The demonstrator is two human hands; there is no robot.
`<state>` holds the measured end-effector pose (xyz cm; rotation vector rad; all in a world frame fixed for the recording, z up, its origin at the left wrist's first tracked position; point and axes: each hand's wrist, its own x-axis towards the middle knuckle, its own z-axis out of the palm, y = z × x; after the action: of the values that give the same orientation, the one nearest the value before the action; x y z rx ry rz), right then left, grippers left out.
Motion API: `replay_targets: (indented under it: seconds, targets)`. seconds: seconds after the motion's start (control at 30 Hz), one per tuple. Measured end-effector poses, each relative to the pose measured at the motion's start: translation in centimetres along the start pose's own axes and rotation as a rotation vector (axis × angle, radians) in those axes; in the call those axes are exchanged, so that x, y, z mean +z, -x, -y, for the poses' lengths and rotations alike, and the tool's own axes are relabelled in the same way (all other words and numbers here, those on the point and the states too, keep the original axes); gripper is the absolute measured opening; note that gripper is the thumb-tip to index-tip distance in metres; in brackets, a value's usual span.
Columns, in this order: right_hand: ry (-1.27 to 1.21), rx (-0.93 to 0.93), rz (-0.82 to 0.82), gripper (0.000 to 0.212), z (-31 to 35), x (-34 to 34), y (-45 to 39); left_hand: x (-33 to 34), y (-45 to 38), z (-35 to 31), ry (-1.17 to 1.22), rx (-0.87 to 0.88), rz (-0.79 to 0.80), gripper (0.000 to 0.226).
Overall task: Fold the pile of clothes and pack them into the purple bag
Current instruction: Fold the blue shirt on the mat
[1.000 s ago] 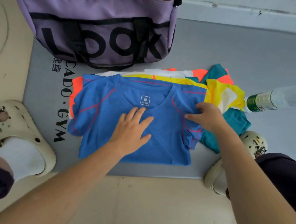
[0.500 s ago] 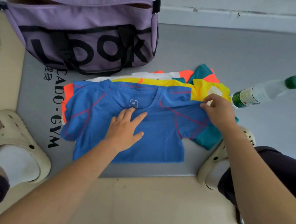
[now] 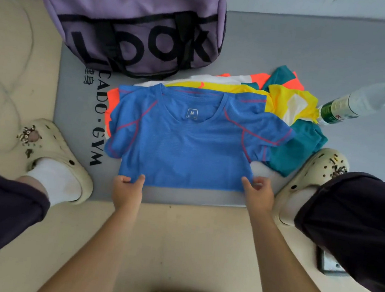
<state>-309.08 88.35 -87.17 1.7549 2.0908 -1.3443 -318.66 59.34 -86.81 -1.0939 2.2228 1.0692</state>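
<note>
Blue tee [image 3: 186,145] lies face-up on top of the clothes pile [image 3: 286,101] on the grey gym mat [image 3: 339,54], hem along the mat's near edge. Change vs a sec ago: left hand [image 3: 127,186] was pressing flat on the chest and right hand [image 3: 257,195] was tugging out the right sleeve; both have now dropped to the hem corners, left pinching the near-left corner, right w/ fingers curled at the near-right corner, prob. pinching it too, tho contact is partly hidden. Sleeves are spread now, so smoothing looks done and the first fold looks about to start; nothing folded yet. Purple bag [image 3: 133,25] sits at the mat's far-left corner, top unzipped; its inside is mostly out of view, no clothes visible in it. Bottle [image 3: 357,101] stands just beside the pile's right side.
</note>
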Motion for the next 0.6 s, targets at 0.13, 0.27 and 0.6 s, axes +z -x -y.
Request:
replay_targets:
  seconds: [0.13,0.27,0.6]
  targets:
    - [-0.134,0.080,0.031,0.018,-0.8,-0.1,0.5,-2.4,-1.0,1.0,0.200,-0.066,0.071,0.039]
    - [-0.132,0.132,0.176,0.017,-0.5,-1.2,0.6,-3.7,-1.7,1.0,0.209,-0.081,0.239,0.012]
    - [-0.461,0.313,0.279,0.013,-0.7,-3.0,0.2,-5.1,-3.0,1.8,0.269,-0.135,0.344,0.011]
